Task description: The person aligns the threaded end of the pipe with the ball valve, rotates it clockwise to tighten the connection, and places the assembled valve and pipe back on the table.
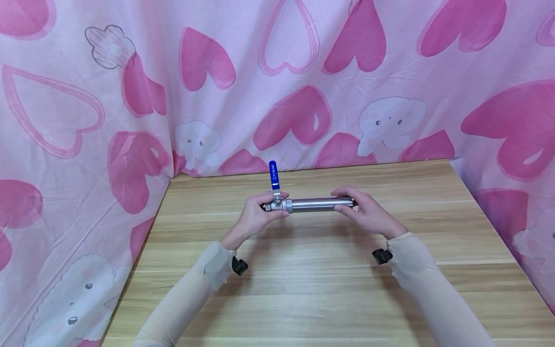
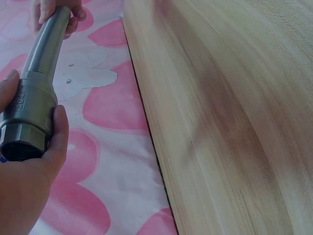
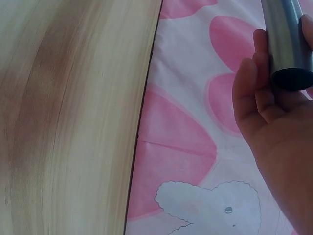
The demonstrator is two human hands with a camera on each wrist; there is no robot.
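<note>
A steel ball valve (image 1: 277,206) with a blue lever handle (image 1: 273,175) is joined to a smooth steel pipe (image 1: 318,205), and the two lie level in line across the head view. My left hand (image 1: 256,217) grips the valve body, thumb on the near side and fingers on the far side. At the pipe's right end, my right hand (image 1: 366,212) holds it between thumb and fingers. The left wrist view shows the hexagonal open end of the valve (image 2: 23,139), marked 304. In the right wrist view the round open end of the pipe (image 3: 292,78) faces the palm.
A wood-grain table (image 1: 303,289) spreads beneath both hands, and their shadows fall on it. Pink curtains (image 1: 286,115) with hearts and white cartoon animals hang behind and along both sides. Each sleeve carries a small black clip at the wrist.
</note>
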